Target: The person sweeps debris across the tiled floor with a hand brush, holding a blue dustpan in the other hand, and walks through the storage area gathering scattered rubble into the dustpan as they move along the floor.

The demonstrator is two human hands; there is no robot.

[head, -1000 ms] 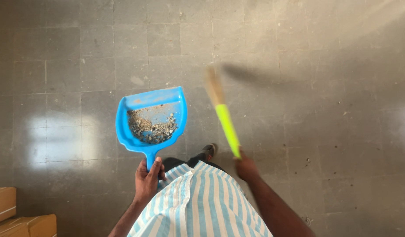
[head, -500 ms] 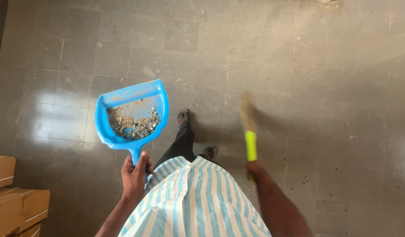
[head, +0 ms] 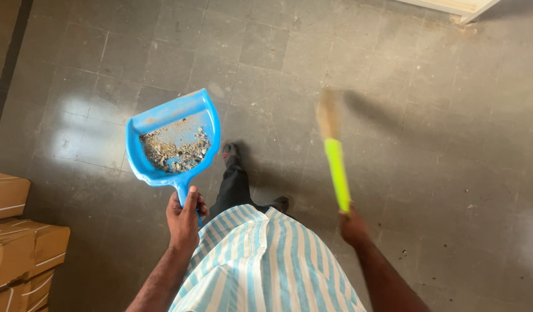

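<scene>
Now, dustpan (head: 173, 141): blue, loaded with grit, held level above the grey tiled floor (head: 428, 144).
Left hand (head: 184, 216): clenched round its handle.
Right hand (head: 352, 226): gripping a blurred hand broom (head: 335, 153) with a green handle.
Left edge: stacked cardboard boxes (head: 18, 242).

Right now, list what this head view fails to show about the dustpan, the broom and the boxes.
- Broom: bristle end smeared by motion blur, shape unclear.
- Right hand: blurred, grip on the green handle unclear.
- Dustpan: handle mostly covered by the left hand; debris pieces too small to identify.
- Cardboard boxes: cut off by the left edge.
</scene>
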